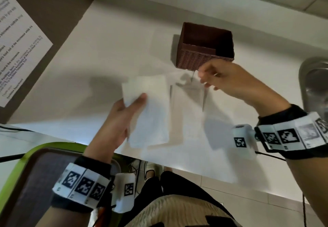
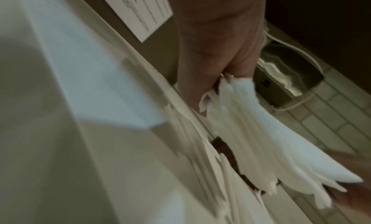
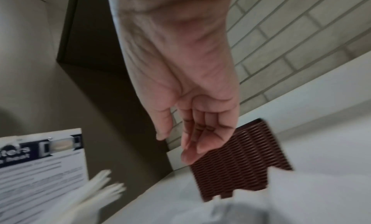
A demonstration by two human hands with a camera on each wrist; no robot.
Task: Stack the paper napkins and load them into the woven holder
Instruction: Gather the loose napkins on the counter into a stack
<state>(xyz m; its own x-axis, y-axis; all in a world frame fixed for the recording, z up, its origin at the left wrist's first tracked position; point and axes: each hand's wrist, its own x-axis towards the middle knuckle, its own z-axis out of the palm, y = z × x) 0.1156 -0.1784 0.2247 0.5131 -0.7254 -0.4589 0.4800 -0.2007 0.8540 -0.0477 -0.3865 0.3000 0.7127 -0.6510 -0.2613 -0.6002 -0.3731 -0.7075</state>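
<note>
woven holder [image 1: 205,46] stands on the counter [image 1: 106,49]; loose napkins [image 1: 188,102] lie just before it, sink [image 1: 314,84] right of it, posted notice [image 1: 17,45] well left.

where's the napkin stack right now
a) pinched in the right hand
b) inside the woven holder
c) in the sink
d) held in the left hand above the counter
d: the left hand grips the napkin stack with the thumb on top, while the holder behind it shows no napkins inside and the right hand hovers beside it, holding nothing.
</note>
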